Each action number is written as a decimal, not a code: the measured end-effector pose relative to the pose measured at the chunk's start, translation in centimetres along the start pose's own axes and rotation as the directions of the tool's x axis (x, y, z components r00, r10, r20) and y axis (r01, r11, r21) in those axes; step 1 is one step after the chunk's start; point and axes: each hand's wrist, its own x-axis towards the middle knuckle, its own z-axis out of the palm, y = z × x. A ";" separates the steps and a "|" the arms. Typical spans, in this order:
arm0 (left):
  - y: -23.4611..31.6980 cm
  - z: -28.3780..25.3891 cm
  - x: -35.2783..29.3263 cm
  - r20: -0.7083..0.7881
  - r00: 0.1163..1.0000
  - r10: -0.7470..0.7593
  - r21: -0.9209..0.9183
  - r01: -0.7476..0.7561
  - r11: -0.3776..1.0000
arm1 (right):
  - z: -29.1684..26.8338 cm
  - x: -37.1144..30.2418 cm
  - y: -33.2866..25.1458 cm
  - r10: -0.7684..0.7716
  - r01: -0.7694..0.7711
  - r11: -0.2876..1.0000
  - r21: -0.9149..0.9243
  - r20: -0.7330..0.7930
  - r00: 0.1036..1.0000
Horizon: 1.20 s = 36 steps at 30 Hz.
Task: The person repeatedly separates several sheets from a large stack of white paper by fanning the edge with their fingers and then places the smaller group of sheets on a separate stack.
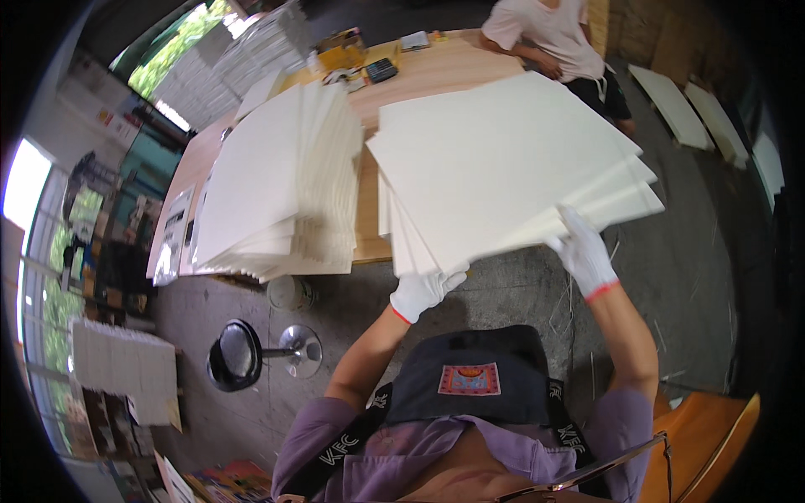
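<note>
I hold a few large white board sheets [503,159], slightly fanned out, over the near edge of the wooden table. My left hand [422,295], in a white glove with a red cuff, is closed at their lower left corner. At their near right edge my right hand [583,256], gloved the same way, grips with the thumb on top and the fingers partly hidden below. To the left on the table lies a thick, uneven stack of similar white sheets [260,168], apart from both hands.
On the far part of the wooden table [453,63] stand a yellow box [342,52] and a black calculator [381,70]. A person in a pale shirt [553,38] is at the far right. A black stool [236,354] and a bucket [290,293] stand on the floor.
</note>
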 end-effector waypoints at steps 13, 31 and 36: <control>3.9 13.2 -2.3 -0.175 0.874 0.452 0.841 -0.106 0.530 | -8.9 -8.9 2.1 -0.207 0.206 0.978 -0.023 -0.130 0.970; 25.5 18.2 -23.3 0.222 0.447 0.867 0.368 -0.862 0.350 | 36.8 0.1 2.0 -0.187 0.337 0.938 -0.086 0.692 0.697; 31.9 10.3 -23.1 0.310 0.285 0.907 0.870 -0.469 -0.150 | 42.4 2.2 14.1 -0.005 0.122 0.985 -0.124 0.683 0.731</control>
